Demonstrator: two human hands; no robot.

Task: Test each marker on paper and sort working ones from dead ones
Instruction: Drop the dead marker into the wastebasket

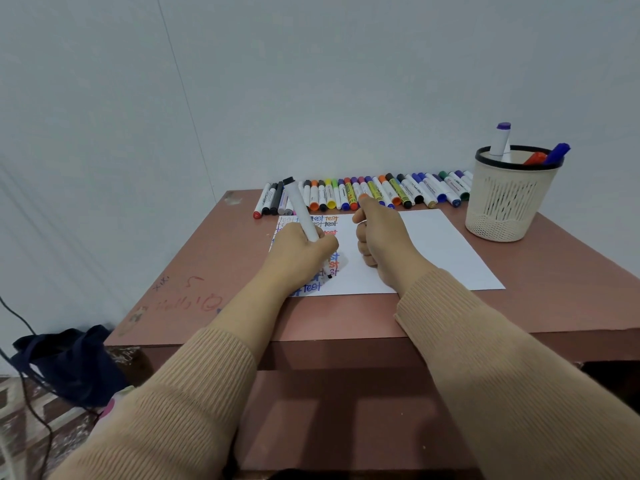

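Left hand [304, 251]: fingers wrapped round the lower barrel of a white marker [300, 209]. Dark butt end points up and away; black tip sits down on the paper [433, 244], among rows of "test" written in several colours.

Right hand [381, 233]: resting on the sheet just right of the writing, fingers curled into a loose fist, thumb up. Can't tell whether it has a cap tucked inside.

Row of markers [363, 192] lies side by side along the back edge of the table [214, 271], just beyond the paper. A pale mesh cup [509, 199] stands at the right rear, touching nothing in the row, with three markers upright in it.

Handling, as judged:
- Marker looks light, rigid plastic, smooth barrel. It will roll if you lay it down loose, so set it against its neighbours or drop it in the cup.
- Keep your grip low on the barrel, near the tip, as you have it. Higher up, the tip wanders.
- Felt tip is the soft part. Light pressure only; mashing a dry one proves nothing.
- Paper is thin and will slide. Your right hand's weight on it is what pins it.
- Cup looks light, tall markers lean on its rim. Drop them in gently or it may tip.
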